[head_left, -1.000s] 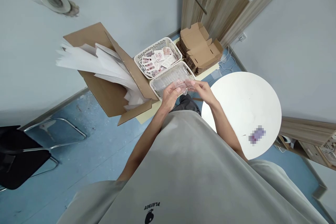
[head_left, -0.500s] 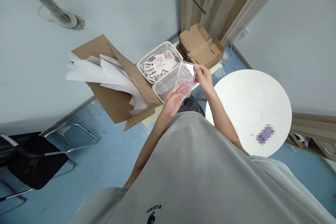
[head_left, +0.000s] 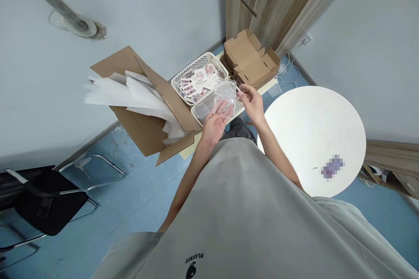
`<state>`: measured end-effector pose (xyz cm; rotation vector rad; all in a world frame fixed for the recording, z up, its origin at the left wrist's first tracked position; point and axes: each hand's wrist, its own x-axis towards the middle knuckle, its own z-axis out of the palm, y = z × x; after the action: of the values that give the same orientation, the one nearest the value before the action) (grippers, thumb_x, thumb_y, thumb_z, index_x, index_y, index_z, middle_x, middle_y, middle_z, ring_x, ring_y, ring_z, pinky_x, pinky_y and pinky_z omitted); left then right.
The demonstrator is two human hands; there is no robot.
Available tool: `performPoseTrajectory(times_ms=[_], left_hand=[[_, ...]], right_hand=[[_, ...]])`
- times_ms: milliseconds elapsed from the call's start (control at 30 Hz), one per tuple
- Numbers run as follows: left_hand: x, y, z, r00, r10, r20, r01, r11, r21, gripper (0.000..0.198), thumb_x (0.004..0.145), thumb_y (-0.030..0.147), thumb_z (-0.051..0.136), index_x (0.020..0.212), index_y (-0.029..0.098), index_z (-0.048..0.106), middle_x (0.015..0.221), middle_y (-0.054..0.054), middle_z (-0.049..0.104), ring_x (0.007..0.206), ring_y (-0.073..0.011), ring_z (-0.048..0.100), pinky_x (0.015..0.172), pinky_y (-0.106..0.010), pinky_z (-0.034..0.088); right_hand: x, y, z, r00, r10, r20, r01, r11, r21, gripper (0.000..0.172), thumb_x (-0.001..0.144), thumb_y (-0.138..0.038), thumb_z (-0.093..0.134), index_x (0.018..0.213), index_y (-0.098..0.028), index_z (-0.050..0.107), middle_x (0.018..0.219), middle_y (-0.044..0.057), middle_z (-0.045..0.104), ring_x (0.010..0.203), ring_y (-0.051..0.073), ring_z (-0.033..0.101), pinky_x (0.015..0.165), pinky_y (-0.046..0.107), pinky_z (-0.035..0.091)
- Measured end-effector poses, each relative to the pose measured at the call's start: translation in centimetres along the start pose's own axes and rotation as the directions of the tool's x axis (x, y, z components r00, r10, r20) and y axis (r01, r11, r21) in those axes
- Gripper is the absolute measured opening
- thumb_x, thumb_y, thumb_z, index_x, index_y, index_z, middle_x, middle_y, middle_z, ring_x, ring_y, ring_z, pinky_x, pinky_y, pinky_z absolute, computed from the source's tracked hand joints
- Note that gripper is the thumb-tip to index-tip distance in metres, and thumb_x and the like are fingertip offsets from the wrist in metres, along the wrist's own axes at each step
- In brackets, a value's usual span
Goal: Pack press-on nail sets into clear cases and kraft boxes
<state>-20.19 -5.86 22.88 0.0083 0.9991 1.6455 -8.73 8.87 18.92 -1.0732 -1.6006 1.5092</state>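
A clear plastic hinged case (head_left: 224, 107) lies unfolded on my left hand (head_left: 214, 127), which is palm up with its fingers beneath it. The case's raised lid half (head_left: 225, 89) points away from me. Just right of the lid is my right hand (head_left: 252, 101), its fingers loosely bent and apart, holding nothing that I can see. Below the case stands a white basket (head_left: 195, 115) of clear plastic cases (head_left: 203, 109). Behind it, a second white basket (head_left: 176, 77) holds many small printed cards (head_left: 200, 75).
On the left, an open cardboard box (head_left: 137, 137) holds white packing sheets (head_left: 131, 93). Flat brown cartons (head_left: 248, 59) are stacked at the back right. A round white table (head_left: 310, 130) stands to my right, with a blurred purple item (head_left: 333, 168) on it. A black chair (head_left: 52, 205) is at lower left.
My right hand has come off the lid and sits slightly to its right. The lid has tilted back, and the case has shifted a little left in my left hand.
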Motion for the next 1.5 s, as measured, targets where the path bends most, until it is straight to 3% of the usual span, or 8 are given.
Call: performPoseTrajectory(times_ms=[100,333,500,667,800,967,1167,1500], left_hand=[[0.5,-0.6,-0.6,0.998,0.054,-0.010,-0.053,0.998,0.046,0.055,0.085,0.013,0.068,0.138,0.026,0.072,0.169,-0.006,0.062,0.160,-0.0305,0.057,0.136,-0.050,0.045],[1.6,-2.8,-1.9,0.973,0.219,0.078,-0.233,0.926,0.299,0.061,0.098,0.043,0.075,0.156,0.031,0.062,0.176,-0.009,0.053,0.166,-0.0338,0.048,0.135,-0.054,0.044],[2.0,-3.9,-2.2,0.903,0.372,0.214,-0.422,0.680,0.600,0.071,0.102,0.060,0.073,0.165,0.030,0.056,0.176,-0.012,0.052,0.169,-0.0340,0.042,0.140,-0.053,0.034],[1.3,-3.0,-1.6,0.846,0.381,0.373,-0.527,0.489,0.695,0.082,0.095,0.064,0.082,0.166,0.031,0.056,0.179,-0.013,0.047,0.169,-0.0380,0.040,0.137,-0.054,0.039],[1.6,-2.6,-1.8,0.879,0.458,0.131,-0.435,0.659,0.614,0.080,0.095,0.072,0.079,0.161,0.032,0.059,0.176,-0.013,0.051,0.160,-0.0352,0.052,0.130,-0.051,0.047],[2.6,-2.6,-2.2,0.985,0.170,0.004,-0.164,0.945,0.284,0.061,0.096,0.065,0.082,0.142,0.026,0.074,0.148,-0.014,0.075,0.131,-0.0285,0.074,0.117,-0.047,0.058],[2.7,-2.2,-2.0,0.997,0.071,-0.028,-0.064,0.977,0.201,0.043,0.095,0.040,0.087,0.134,0.027,0.078,0.145,-0.009,0.077,0.126,-0.0231,0.077,0.106,-0.037,0.061],[2.8,-2.1,-1.8,0.987,0.147,0.062,-0.160,0.922,0.353,0.066,0.095,0.045,0.081,0.158,0.037,0.063,0.177,-0.007,0.053,0.141,-0.0286,0.071,0.109,-0.042,0.062]], right_hand=[[-1.2,-0.9,0.1,0.994,-0.070,-0.082,0.062,0.993,-0.096,0.061,0.098,-0.081,0.067,0.125,-0.027,0.079,0.134,0.012,0.079,0.118,0.028,0.077,0.110,0.048,0.065],[-3.2,-1.9,2.4,0.996,-0.035,0.078,0.046,0.988,-0.145,0.065,0.098,-0.083,0.066,0.129,-0.027,0.079,0.136,0.012,0.079,0.117,0.027,0.079,0.098,0.041,0.069],[-3.2,-1.7,3.5,1.000,0.006,0.018,-0.004,0.991,-0.136,0.073,0.091,-0.083,0.076,0.139,-0.028,0.076,0.137,0.012,0.080,0.118,0.028,0.080,0.103,0.045,0.069],[-2.6,-1.6,2.7,0.999,0.009,-0.054,-0.012,0.998,-0.064,0.064,0.095,-0.084,0.069,0.122,-0.027,0.081,0.126,0.009,0.084,0.115,0.028,0.081,0.100,0.044,0.070],[-1.7,-1.5,1.4,0.997,0.077,-0.013,-0.075,0.992,0.103,0.063,0.090,-0.085,0.075,0.112,-0.027,0.080,0.113,0.007,0.086,0.109,0.027,0.084,0.088,0.041,0.073],[-1.5,-1.1,0.9,0.992,0.123,0.015,-0.124,0.975,0.185,0.059,0.087,-0.083,0.081,0.104,-0.026,0.079,0.108,0.005,0.085,0.105,0.027,0.085,0.085,0.038,0.074],[-2.0,-0.7,1.4,0.991,0.132,0.005,-0.131,0.974,0.186,0.061,0.088,-0.085,0.078,0.107,-0.027,0.078,0.112,0.005,0.084,0.109,0.026,0.085,0.088,0.037,0.072],[-1.9,0.2,0.1,0.996,0.086,0.021,-0.084,0.993,-0.084,0.071,0.094,-0.089,0.064,0.128,-0.028,0.075,0.121,0.009,0.082,0.116,0.028,0.081,0.092,0.042,0.070]])
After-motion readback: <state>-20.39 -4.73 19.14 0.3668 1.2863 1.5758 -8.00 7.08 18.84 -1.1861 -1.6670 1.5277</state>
